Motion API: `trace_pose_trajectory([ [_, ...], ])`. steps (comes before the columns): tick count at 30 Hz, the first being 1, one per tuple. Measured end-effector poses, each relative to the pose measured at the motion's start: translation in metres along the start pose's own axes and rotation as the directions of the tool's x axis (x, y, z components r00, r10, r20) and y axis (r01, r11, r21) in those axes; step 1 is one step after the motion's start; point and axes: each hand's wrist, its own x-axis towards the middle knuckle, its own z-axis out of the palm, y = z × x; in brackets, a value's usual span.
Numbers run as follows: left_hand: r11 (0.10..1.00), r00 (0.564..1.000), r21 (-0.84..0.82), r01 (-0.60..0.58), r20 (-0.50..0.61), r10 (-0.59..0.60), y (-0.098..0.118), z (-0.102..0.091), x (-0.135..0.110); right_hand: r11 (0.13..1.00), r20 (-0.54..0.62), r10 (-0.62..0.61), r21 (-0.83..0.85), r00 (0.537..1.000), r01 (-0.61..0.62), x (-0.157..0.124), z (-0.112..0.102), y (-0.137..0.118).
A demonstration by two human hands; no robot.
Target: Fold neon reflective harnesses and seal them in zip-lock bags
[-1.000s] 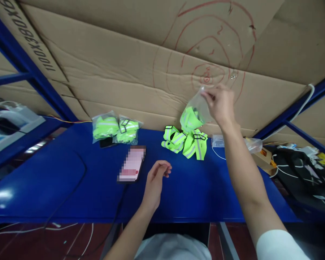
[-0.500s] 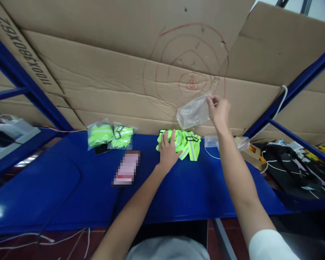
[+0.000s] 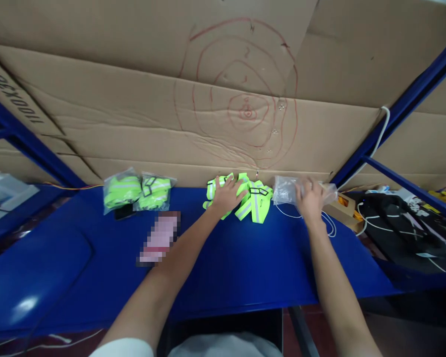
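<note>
A neon-green reflective strap bundle [image 3: 257, 204] with grey stripes and black buckles lies at the back of the blue table. On its left part rests my left hand [image 3: 226, 195], palm down with fingers spread, hiding some of the straps. Further right, a clear plastic bag [image 3: 285, 189] lies flat against the foot of the cardboard wall. My right hand [image 3: 310, 201] is over the bags there, its fingers apart and slightly blurred, touching the plastic without a closed grip.
Two clear bags of folded green straps, one being a left bag [image 3: 122, 191], lie at the back left above a dark object [image 3: 123, 212]. A phone [image 3: 159, 238] lies in front. A small cardboard box [image 3: 344, 212], white cables and a black bag [image 3: 397, 233] are at right.
My right hand has brought the clear bag down from the cardboard wall to the table at right and loosened its pinch. My left hand stays on the straps, which are more spread apart.
</note>
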Motion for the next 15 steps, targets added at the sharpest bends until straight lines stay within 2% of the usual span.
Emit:
trace_pose_trajectory([
  [2,1.0,1.0,0.009,0.0,0.025,0.0,-0.007,0.003,-0.001,0.996,0.103,-0.087,-0.01,0.991,0.088,-0.011,0.022,-0.004],
  [4,1.0,0.999,0.015,0.003,0.04,-0.003,-0.012,0.0,-0.004,0.993,0.181,-0.113,-0.018,0.977,0.118,-0.019,0.041,-0.004],
  [7,0.999,0.999,0.021,0.024,0.022,-0.025,-0.014,-0.014,-0.008,0.992,0.232,-0.119,-0.019,0.965,0.127,-0.024,0.054,0.004],
  [11,0.997,0.996,0.035,0.073,-0.047,-0.071,-0.015,-0.035,-0.016,0.991,0.149,-0.135,0.006,0.98,0.135,-0.021,0.045,0.006],
  [15,0.994,0.994,0.062,0.095,-0.067,-0.091,-0.013,-0.047,-0.025,0.975,0.031,-0.211,0.072,0.977,0.208,-0.022,0.021,-0.019],
])
